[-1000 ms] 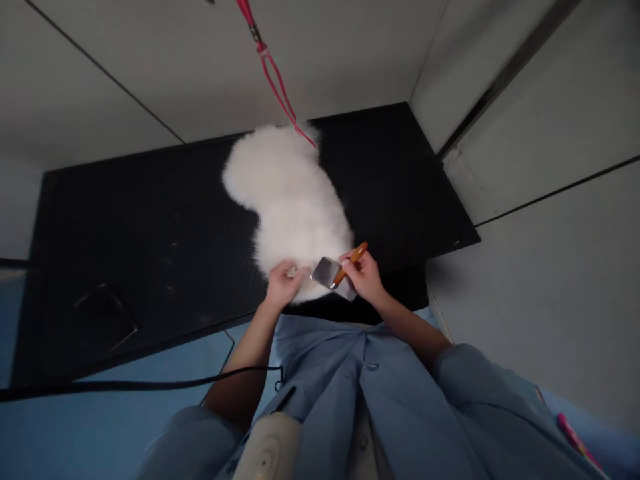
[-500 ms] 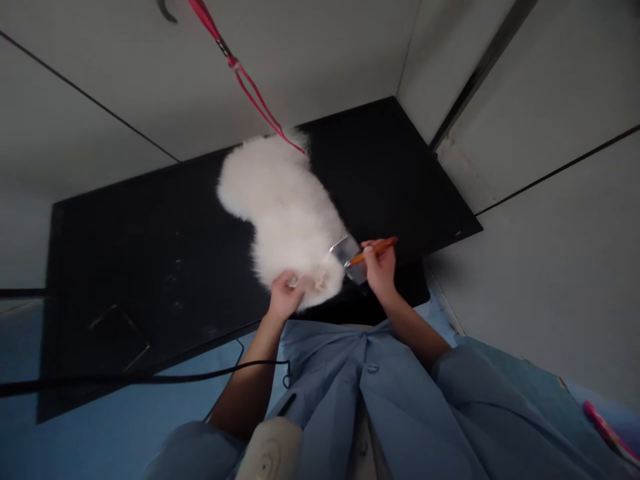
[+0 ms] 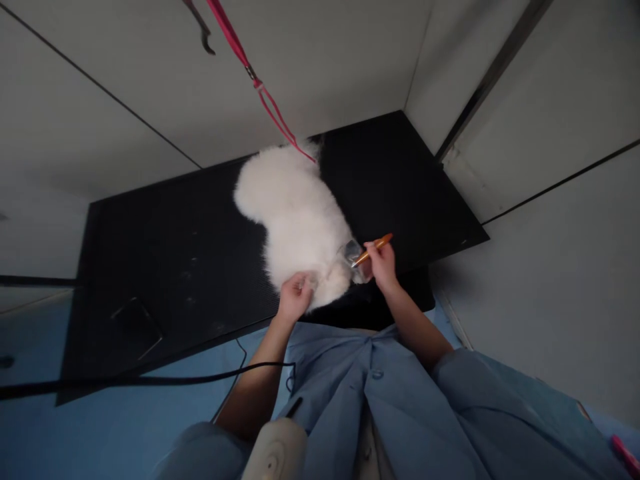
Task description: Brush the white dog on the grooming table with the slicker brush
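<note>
A fluffy white dog is on the black table, its near end toward me; its head cannot be made out. The fingers of my left hand are closed on the fur at that near end, on the left side. In my right hand is a slicker brush with an orange handle, gripped between thumb and fingers. The brush head touches the fur on the dog's near right side, partly covered by hair. A thin red loop leash comes down to the dog's far end.
A black cable crosses the lower left, in front of the table edge. Pale wall panels stand behind the table. Below my chest hangs a whitish device. A dark hook hangs at the top, and something pink is at lower right.
The whole view has shifted, so the table and dog appear farther right and slightly lower. The brush head has tilted and come further into the fur. My left hand keeps its hold.
</note>
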Tool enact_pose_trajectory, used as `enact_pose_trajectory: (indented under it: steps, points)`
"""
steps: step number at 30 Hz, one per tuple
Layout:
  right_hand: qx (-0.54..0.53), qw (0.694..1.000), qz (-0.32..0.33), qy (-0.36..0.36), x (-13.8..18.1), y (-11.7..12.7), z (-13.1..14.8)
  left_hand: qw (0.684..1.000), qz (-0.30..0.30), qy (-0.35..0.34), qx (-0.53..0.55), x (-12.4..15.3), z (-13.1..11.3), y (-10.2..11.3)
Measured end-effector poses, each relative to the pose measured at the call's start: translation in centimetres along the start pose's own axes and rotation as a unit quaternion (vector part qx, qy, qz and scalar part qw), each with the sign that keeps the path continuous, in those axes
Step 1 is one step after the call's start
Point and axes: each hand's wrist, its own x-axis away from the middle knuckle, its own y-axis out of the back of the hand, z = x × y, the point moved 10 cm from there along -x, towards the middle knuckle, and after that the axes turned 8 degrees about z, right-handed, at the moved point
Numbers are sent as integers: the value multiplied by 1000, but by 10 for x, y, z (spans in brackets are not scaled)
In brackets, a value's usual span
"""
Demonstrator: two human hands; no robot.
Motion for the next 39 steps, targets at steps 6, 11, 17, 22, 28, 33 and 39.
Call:
enact_pose_trajectory:
  steps: [6,11,17,22,28,33,39]
  points:
    - [-2,994,104,20,6,-19,8,999,-22,0,26,-2,3,-1]
    - [43,997,-31,54,2,16,21,993,-81,23,87,0,6,4]
    - [26,993,105,47,-9,-19,28,971,-225,21,76,21,6,33]
    - [51,985,115,117,-10,-24,57,969,-247,0,-7,26,8,23]
    - [78,984,88,136,-14,-25,74,969,-225,63,81,7,22,5]
    - [106,956,239,129,-2,-58,71,956,-226,115,149,1,36,6]
    - [88,977,106,163,-7,-36,81,958,-224,84,157,-2,33,12]
